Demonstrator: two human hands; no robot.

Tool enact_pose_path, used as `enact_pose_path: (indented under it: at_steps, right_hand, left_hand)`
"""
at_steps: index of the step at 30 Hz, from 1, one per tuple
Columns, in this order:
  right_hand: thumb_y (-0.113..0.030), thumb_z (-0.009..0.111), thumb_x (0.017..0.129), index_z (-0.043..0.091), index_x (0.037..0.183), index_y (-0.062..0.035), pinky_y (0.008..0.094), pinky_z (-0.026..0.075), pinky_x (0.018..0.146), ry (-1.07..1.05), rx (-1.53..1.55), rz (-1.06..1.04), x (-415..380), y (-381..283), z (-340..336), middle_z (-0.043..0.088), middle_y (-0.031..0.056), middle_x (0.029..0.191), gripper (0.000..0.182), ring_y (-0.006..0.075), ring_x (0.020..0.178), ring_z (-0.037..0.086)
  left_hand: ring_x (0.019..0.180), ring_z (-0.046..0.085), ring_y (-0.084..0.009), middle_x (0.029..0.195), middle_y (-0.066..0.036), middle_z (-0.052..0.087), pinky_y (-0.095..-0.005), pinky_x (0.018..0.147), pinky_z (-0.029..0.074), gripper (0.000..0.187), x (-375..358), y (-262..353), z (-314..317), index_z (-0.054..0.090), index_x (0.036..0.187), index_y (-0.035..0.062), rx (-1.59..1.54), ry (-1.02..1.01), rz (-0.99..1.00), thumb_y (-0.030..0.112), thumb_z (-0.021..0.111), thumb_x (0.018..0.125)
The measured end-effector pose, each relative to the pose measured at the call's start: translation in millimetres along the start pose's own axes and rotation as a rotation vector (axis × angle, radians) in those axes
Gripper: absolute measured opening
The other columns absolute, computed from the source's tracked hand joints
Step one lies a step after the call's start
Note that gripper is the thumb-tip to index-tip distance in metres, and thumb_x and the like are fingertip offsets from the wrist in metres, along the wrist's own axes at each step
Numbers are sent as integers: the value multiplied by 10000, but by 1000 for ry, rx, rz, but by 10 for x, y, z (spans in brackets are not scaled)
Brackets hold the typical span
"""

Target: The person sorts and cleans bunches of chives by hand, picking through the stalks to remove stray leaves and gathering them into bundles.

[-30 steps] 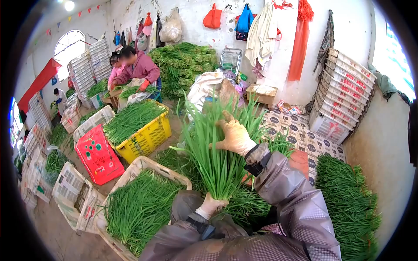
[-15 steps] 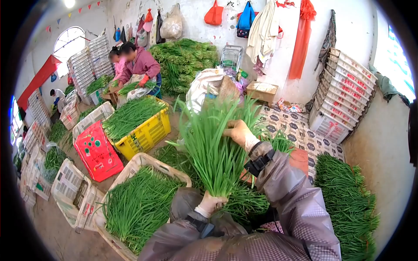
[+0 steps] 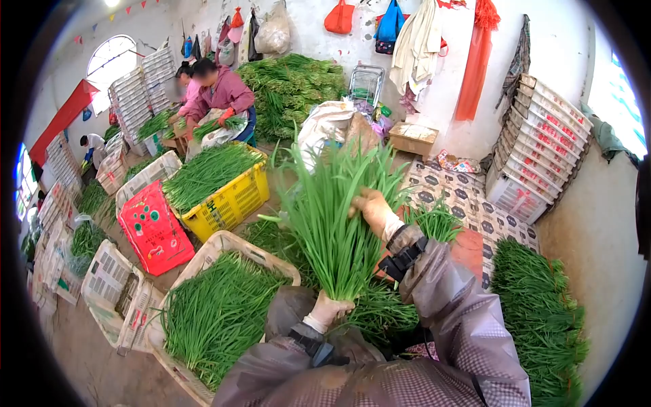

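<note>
A thick bunch of long green leaves [image 3: 332, 237] stands upright in front of me. My left hand [image 3: 328, 310], in a pale glove, is wrapped round its base. My right hand [image 3: 371, 209], also gloved, is at the right side of the bunch, higher up, with its fingers bent among the leaves; the fingertips are partly hidden. Loose greens lie behind and below the bunch. A cream crate [image 3: 230, 241] full of cut greens is to the left of my left hand.
Beyond the crate are a yellow crate [image 3: 234, 206] of greens and a red panel [image 3: 153, 227]. Two people [image 3: 220, 91] sit handling greens at the back left. Stacked white crates [image 3: 539, 149] stand at the right wall, with piled greens [image 3: 536, 319] nearer me.
My left hand and the base of the bunch have risen slightly. My right hand has shifted only a little against the leaves. The camera view has moved slightly.
</note>
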State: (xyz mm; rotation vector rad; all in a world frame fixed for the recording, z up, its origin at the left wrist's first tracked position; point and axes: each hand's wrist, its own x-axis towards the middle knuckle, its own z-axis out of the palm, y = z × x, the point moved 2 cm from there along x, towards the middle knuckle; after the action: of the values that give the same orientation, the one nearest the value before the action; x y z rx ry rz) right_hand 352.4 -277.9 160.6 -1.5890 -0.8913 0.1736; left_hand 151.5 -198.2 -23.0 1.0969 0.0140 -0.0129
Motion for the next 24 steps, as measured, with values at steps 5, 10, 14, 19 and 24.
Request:
enact_pose_path:
  at_steps: [5,10,14,19,24]
  right_hand:
    - [19,547,837,561,952,19,296,465,652,330,534,-28,123,-212,-306,577,64,746,116,155,657,541]
    - [-133,616,910,625,878,-50,261,449,756,512,411,-437,23,-982,-889,626,32,804,89,119,745,567]
    - [-161,644,894,642,1010,-16,279,478,787,146,329,-249,-306,-1347,-989,671,78,932,185,152,836,619]
    - [-173,648,860,475,1393,-64,293,488,894,-721,-491,132,-601,-1402,47,679,115,1135,571,180,992,644]
    - [-143,699,798,405,1447,-128,329,529,783,-334,-529,-449,-353,-955,969,510,114,1392,712,197,904,657]
  left_hand:
    - [786,615,-142,957,-66,665,-272,662,503,453,31,-189,-199,607,1122,-9,92,29,-46,-25,697,678]
    - [716,625,-143,943,-75,671,-261,623,511,447,-1,-61,-188,604,1126,-7,14,53,-62,-22,676,685]
    - [696,629,-149,942,-102,671,-262,595,510,404,18,-19,-173,599,1115,-19,-72,101,-12,-37,671,719]
    - [622,615,-137,874,-97,679,-245,533,485,347,62,-2,-129,622,1069,-21,-54,150,88,-14,693,729]
    - [559,576,-123,728,-38,637,-251,505,457,208,5,52,-55,642,912,2,132,153,33,-2,710,715]
